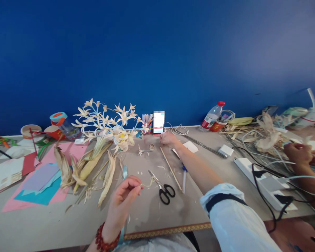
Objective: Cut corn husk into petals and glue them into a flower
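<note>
Near the front of the table, my left hand (127, 192) is closed in a pinch on a thin pale strip (149, 183), which trails right toward black-handled scissors (166, 192). My right hand (168, 139) reaches far forward, fingers curled, just below a lit phone (158, 122) standing against the wall; what its fingers hold, if anything, is hidden. A wooden stick (171, 169) lies beneath my right forearm's left side. Cream husk flowers on blue stems (122, 120) stand left of the phone, with a small flower piece (144, 151) lying in front.
Corn husks (90, 168) and coloured paper (40, 178) spread on the left. A bottle (211, 117), wires and a white power strip (264, 182) with black cables lie to the right. Another person's hands (299, 154) work at the far right.
</note>
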A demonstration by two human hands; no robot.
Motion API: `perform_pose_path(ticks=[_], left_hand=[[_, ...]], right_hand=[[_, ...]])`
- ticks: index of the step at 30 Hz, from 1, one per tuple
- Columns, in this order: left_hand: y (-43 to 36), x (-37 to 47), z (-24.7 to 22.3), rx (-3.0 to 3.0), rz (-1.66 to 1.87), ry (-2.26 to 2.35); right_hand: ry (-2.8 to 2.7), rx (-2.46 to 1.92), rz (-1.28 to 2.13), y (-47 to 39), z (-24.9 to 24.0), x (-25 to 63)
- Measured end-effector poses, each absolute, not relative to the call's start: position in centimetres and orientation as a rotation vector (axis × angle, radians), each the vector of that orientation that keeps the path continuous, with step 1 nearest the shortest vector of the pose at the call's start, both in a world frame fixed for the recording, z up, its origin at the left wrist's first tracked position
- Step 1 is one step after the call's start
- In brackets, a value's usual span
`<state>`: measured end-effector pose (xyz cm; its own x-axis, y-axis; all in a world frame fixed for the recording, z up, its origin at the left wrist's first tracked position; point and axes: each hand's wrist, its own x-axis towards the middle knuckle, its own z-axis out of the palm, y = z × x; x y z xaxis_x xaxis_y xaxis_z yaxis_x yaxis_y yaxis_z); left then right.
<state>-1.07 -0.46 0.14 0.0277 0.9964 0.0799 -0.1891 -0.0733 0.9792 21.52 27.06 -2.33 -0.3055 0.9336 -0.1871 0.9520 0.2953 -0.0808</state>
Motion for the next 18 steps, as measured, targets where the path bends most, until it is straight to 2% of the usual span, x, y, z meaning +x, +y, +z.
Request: perform_pose_path(ticks=[8,18], left_hand=[[-0.4,-0.7,-0.1,1.128,1.300,1.007],[-0.2,-1.1,-0.3,1.128,1.305,1.011]], right_hand=[[2.317,1.693,-0.311,26.8,-1.5,21.1],[2.494,1.495,-0.180,26.2,-1.2,22.2]])
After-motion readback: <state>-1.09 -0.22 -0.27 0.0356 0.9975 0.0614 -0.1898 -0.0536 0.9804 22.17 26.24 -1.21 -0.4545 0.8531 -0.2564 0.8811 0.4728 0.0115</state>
